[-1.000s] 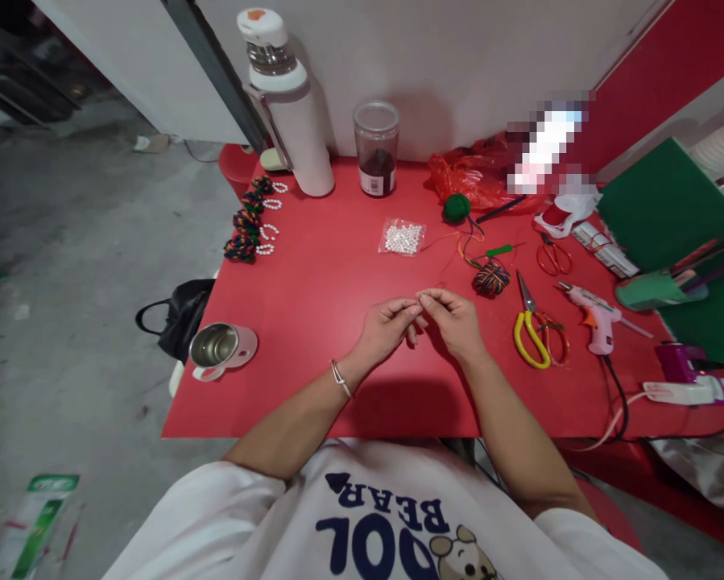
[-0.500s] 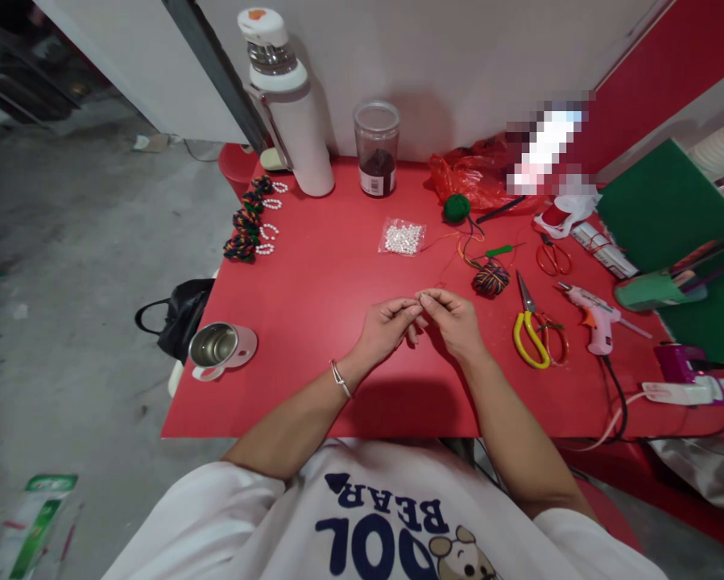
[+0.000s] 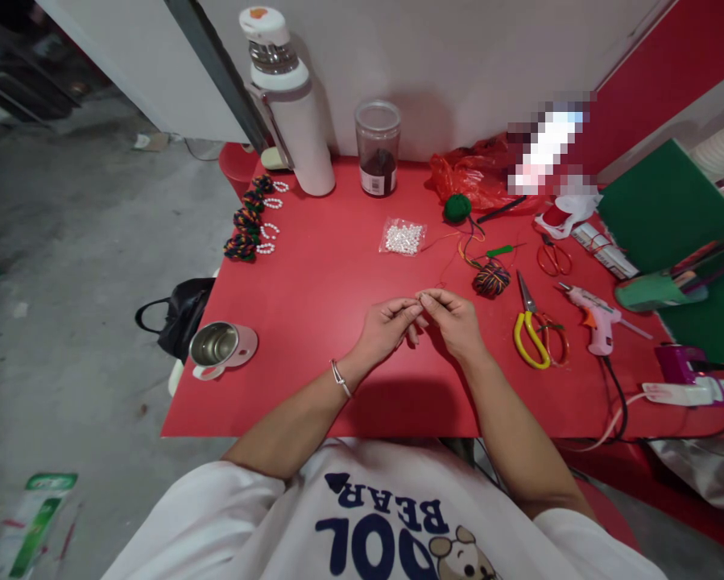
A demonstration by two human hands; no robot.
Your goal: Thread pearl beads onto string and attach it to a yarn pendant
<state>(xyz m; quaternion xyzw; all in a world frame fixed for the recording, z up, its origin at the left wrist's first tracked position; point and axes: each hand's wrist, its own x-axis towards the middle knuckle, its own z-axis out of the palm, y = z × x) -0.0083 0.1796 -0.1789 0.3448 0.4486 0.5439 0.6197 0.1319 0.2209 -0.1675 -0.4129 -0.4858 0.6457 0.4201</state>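
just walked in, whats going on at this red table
A person's bare left hand and bare right hand meet in a pinch above the red tabletop; anything between them is too small to make out. Beyond the hands lie a clear packet of white beads and a round ball of multicoloured yarn. Yellow-handled metal scissors lie off to the right.

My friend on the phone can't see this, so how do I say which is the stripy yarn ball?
Find the red table, then the right hand over it. Beyond that hand and to its right lies the yarn ball. It mixes dark and orange strands, while the ball farther back is plain green.
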